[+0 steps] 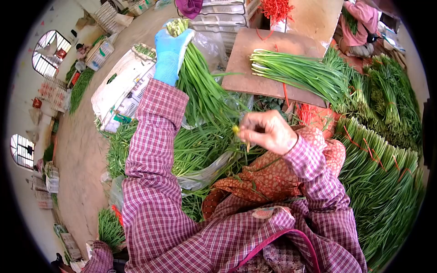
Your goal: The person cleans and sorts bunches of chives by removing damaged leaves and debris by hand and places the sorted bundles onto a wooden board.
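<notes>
My left hand (169, 52), in a blue glove, is closed round a bunch of garlic chives (200, 84) near its pale cut ends. The leaves hang down to the right over a heap of loose chives (195, 148). My bare right hand (269, 132) is apart from the bunch, above my knee, with thumb and fingers pinched together. A small yellowish scrap (236, 129) shows at its fingertips; its exact kind is too small to make out. Another bunch of chives (291, 70) lies on a brown board (241, 50) in front of me, white ends to the left.
Tied chive bundles (378, 182) are stacked on my right. Red ties (276, 9) hang at the top near crates (223, 20). A white printed box (120, 91) stands at left. Another person (359, 27) sits at the upper right.
</notes>
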Action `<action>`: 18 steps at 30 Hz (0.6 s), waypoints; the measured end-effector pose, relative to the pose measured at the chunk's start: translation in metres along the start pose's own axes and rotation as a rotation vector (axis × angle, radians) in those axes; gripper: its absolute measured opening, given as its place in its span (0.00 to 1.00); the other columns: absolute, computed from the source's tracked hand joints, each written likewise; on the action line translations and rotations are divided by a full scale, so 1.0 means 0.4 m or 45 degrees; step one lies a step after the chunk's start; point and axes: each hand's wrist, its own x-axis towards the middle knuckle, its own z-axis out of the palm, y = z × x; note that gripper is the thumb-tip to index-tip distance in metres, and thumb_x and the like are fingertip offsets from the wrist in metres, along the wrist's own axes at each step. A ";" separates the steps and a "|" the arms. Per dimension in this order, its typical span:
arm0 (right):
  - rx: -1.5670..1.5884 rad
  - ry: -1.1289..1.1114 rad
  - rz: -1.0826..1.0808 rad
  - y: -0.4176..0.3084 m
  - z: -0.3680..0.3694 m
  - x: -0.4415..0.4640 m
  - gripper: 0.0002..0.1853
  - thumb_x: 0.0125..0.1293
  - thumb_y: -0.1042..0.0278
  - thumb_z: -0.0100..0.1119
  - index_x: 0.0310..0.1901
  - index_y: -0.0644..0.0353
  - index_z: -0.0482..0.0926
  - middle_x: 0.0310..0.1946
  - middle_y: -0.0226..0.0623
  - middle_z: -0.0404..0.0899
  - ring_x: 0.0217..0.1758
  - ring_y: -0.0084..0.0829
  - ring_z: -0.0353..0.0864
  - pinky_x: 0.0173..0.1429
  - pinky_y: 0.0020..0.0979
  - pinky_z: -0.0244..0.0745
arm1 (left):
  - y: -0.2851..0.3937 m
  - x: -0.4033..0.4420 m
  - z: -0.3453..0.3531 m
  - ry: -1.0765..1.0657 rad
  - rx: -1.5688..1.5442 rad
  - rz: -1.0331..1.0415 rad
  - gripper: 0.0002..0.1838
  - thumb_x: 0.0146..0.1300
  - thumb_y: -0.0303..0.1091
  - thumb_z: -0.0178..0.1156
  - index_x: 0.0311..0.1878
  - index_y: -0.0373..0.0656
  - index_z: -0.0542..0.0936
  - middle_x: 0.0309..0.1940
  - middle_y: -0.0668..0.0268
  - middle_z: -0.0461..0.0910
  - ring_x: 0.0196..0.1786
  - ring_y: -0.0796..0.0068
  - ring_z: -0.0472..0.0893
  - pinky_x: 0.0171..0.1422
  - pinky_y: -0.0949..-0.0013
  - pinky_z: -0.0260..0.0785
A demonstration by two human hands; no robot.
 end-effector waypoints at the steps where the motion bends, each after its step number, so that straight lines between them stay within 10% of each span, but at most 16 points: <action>1: 0.037 0.014 -0.129 0.026 0.021 -0.009 0.13 0.63 0.58 0.64 0.31 0.61 0.81 0.20 0.38 0.81 0.23 0.30 0.82 0.30 0.31 0.76 | 0.004 -0.001 0.004 0.004 -0.002 0.004 0.11 0.50 0.30 0.69 0.36 0.37 0.80 0.26 0.68 0.79 0.24 0.80 0.77 0.27 0.75 0.72; 4: -0.874 -0.093 0.045 0.040 0.037 -0.034 0.25 0.60 0.39 0.58 0.26 0.56 0.84 0.18 0.43 0.78 0.24 0.44 0.79 0.29 0.42 0.73 | 0.021 -0.010 0.013 -0.070 -0.032 -0.004 0.11 0.50 0.30 0.70 0.35 0.37 0.80 0.26 0.68 0.79 0.23 0.80 0.77 0.27 0.75 0.72; 8: -0.721 0.289 -0.124 0.000 0.020 0.022 0.09 0.56 0.66 0.65 0.34 0.60 0.79 0.26 0.40 0.81 0.29 0.43 0.81 0.33 0.38 0.75 | 0.026 -0.017 0.032 -0.072 -0.188 -0.004 0.10 0.51 0.29 0.69 0.35 0.37 0.81 0.26 0.67 0.80 0.25 0.79 0.78 0.28 0.74 0.73; 18: -0.611 0.755 -0.221 -0.026 0.048 0.215 0.19 0.55 0.61 0.67 0.40 0.61 0.69 0.31 0.42 0.80 0.30 0.47 0.81 0.35 0.44 0.75 | 0.063 -0.058 0.099 -0.233 -0.380 -0.190 0.10 0.54 0.33 0.68 0.35 0.37 0.82 0.25 0.67 0.81 0.25 0.77 0.78 0.31 0.71 0.71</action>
